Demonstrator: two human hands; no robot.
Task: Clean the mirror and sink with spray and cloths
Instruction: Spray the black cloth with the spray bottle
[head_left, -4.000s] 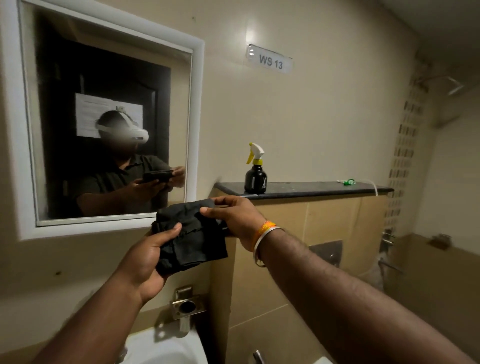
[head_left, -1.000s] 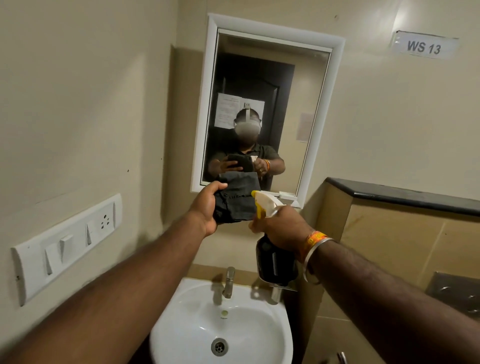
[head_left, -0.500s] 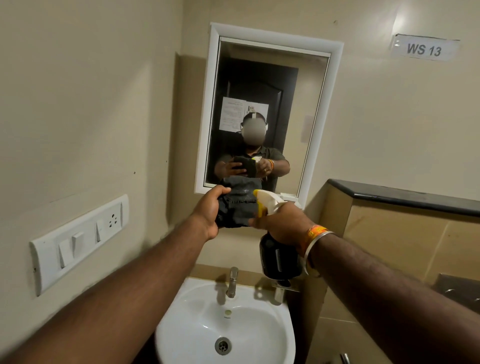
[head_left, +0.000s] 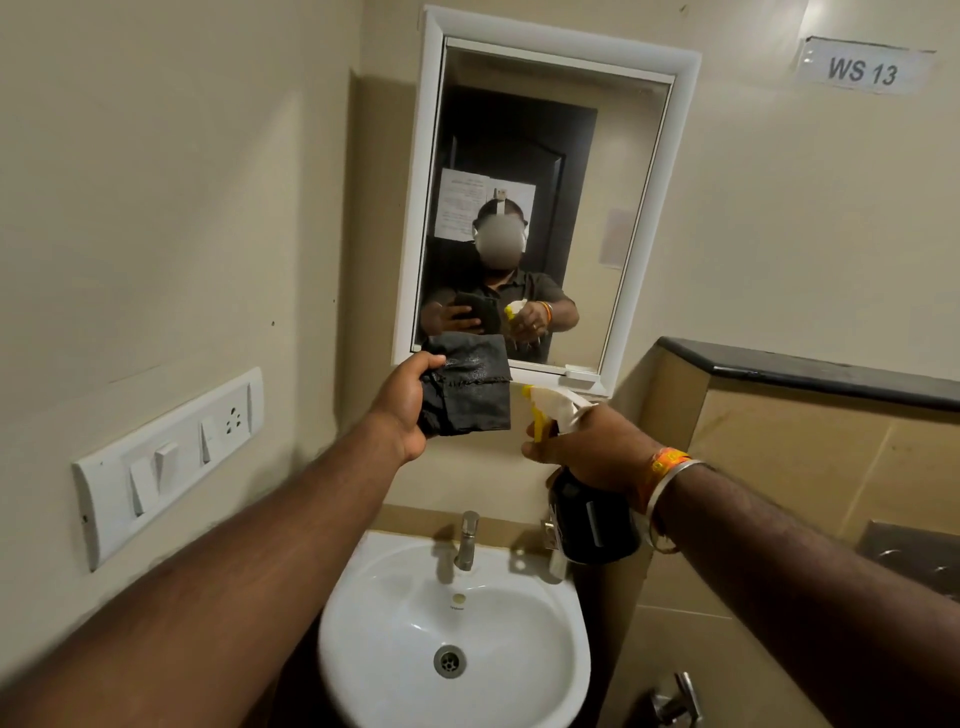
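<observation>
Both hands have shifted only slightly over the last half second, while four seconds back the spray bottle stood on the dark ledge and both hands were on the cloth. Now the left hand (head_left: 402, 408) is closed around one side of a folded black cloth (head_left: 467, 387), thumb on top, holding it up in front of the lower edge of the mirror (head_left: 550, 156). The right hand (head_left: 587, 447) is wrapped around the neck of the spray bottle (head_left: 592, 519), whose dark body hangs below the fist and whose white and yellow head pokes out toward the left. Its nozzle sits just beside the cloth's right edge and points at it, not at the glass. Glinting specks on the cloth suggest it is already damp, though the dim light makes that hard to confirm.

My reading is that the cloth is being wetted before any wiping begins, so the task is at an early stage. The mirror lies straight ahead and above the cloth, nearer the left hand than the right, so a wipe would mean raising the left hand up and forward onto the glass. The white sink (head_left: 452, 639) sits directly below both hands, with its tap (head_left: 467, 540) at the back rim.
</observation>
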